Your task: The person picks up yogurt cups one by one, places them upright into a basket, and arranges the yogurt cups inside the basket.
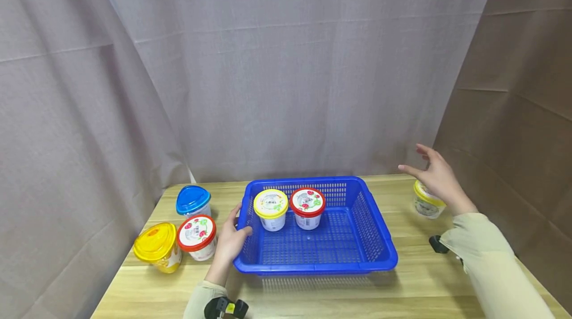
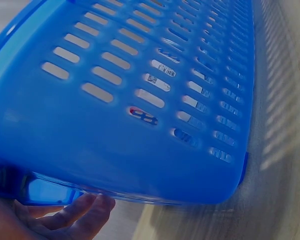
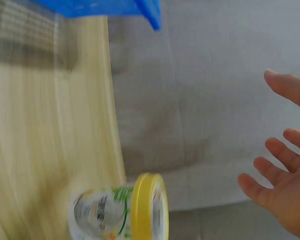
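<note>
A blue plastic basket with slotted walls holds a yellow-lidded tub and a red-lidded tub side by side. My left hand grips its left rim, thumb on top; in the left wrist view the fingers curl under the rim. Over at the right, my right hand is raised with thumb and fingers spread, holding nothing. Another yellow-lidded tub stands on the table just below it, its lid partly covered by the hand in the head view. The right wrist view shows that tub apart from the fingers.
Left of the basket stand a blue-lidded tub, another red-lidded tub and a yellow tub with a rounded triangular lid. The wooden table ends at a grey curtain behind.
</note>
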The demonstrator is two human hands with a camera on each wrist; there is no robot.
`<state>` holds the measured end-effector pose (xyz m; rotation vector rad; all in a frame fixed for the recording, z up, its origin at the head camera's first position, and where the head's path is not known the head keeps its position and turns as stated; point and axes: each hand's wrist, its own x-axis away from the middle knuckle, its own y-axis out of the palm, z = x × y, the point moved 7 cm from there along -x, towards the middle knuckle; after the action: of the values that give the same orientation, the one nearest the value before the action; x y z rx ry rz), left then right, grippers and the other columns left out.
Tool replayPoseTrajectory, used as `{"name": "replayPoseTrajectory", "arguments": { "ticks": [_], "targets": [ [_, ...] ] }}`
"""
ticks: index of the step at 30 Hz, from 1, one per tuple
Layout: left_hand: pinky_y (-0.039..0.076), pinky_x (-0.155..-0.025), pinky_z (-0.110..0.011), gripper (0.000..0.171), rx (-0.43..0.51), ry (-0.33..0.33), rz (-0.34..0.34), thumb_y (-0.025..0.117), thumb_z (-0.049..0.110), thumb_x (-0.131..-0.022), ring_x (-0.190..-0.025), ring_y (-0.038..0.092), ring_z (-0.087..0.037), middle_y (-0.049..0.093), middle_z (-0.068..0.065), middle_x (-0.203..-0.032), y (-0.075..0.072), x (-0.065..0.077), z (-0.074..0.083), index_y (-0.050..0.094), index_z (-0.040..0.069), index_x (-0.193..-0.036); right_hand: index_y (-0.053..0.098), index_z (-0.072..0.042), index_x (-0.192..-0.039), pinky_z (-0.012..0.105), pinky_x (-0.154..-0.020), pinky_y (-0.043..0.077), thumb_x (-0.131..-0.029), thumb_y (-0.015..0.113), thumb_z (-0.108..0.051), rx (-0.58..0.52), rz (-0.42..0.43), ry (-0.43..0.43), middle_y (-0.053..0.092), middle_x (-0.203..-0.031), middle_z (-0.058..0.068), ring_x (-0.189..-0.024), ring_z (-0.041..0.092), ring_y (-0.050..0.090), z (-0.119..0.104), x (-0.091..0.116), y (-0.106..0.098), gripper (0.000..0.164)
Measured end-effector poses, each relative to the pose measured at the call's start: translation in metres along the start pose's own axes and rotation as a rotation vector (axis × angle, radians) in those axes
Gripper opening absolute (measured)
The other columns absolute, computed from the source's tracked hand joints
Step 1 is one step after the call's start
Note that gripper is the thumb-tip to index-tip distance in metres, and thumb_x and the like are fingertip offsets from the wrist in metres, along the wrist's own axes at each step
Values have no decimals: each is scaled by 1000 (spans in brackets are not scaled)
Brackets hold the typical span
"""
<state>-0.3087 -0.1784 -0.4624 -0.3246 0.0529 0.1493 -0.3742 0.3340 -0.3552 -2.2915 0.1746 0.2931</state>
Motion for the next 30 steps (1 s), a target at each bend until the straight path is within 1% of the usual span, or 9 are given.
{"name": "replayPoseTrajectory", "arguments": {
  "ticks": [3,8,11,14,18,24,26,30],
  "targets": [
    [56,-78,-44,83,-2,0,-1,64,-1,-73,-100,66,-36,63,-29,-121,1,-1,-1,40,1,-152,12,6,-158,76,-102,26,-94,65,-51,9,11,48,23,-154,38,-136,60,25,18,5,-9,100],
    [56,-78,-44,83,-8,-9,-5,64,-1,-73,-100,65,-35,63,-28,-120,2,-2,-1,40,2,-153,6,6,-158,79,-102,20,-93,64,-54,8,16,125,7,-156,42,-139,64,13,47,14,-15,106],
    [56,-78,-44,83,-5,-14,-6,64,0,-73,-100,65,-35,63,-28,-120,2,-1,0,40,2,-153,7,10,-156,80,-101,20,-92,67,-53,40,44,131,6,-154,45,-137,66,11,63,18,-15,108],
    [56,-77,-43,83,-3,-17,-1,64,0,-74,-100,65,-35,63,-28,-120,1,0,1,40,2,-153,5,14,-154,79,-102,19,-90,69,-52,63,65,145,7,-151,47,-137,67,9,78,20,-11,111],
    [57,-77,-43,82,4,-15,0,64,-2,-74,-100,65,-35,64,-29,-120,0,2,1,40,2,-152,0,14,-153,79,-104,17,-89,70,-53,40,74,188,4,-152,48,-137,67,5,97,25,-3,117],
    [57,-76,-43,81,8,-2,0,64,-1,-74,-99,66,-35,64,-30,-119,-1,2,1,40,1,-152,-5,15,-152,78,-107,13,-87,72,-52,11,71,212,2,-151,49,-138,67,4,109,28,9,121],
    [57,-76,-44,81,5,-1,-2,64,-1,-75,-100,65,-35,64,-30,-120,-1,1,-1,40,1,-152,-6,16,-152,78,-107,13,-88,72,-52,-2,64,224,1,-150,50,-138,67,4,113,30,12,121],
    [57,-76,-44,81,8,5,-2,64,-2,-74,-99,66,-35,64,-30,-119,0,0,-2,41,1,-152,-8,17,-151,78,-105,18,-88,72,-52,-38,51,248,1,-149,51,-136,68,10,122,33,20,123]
  ]
}}
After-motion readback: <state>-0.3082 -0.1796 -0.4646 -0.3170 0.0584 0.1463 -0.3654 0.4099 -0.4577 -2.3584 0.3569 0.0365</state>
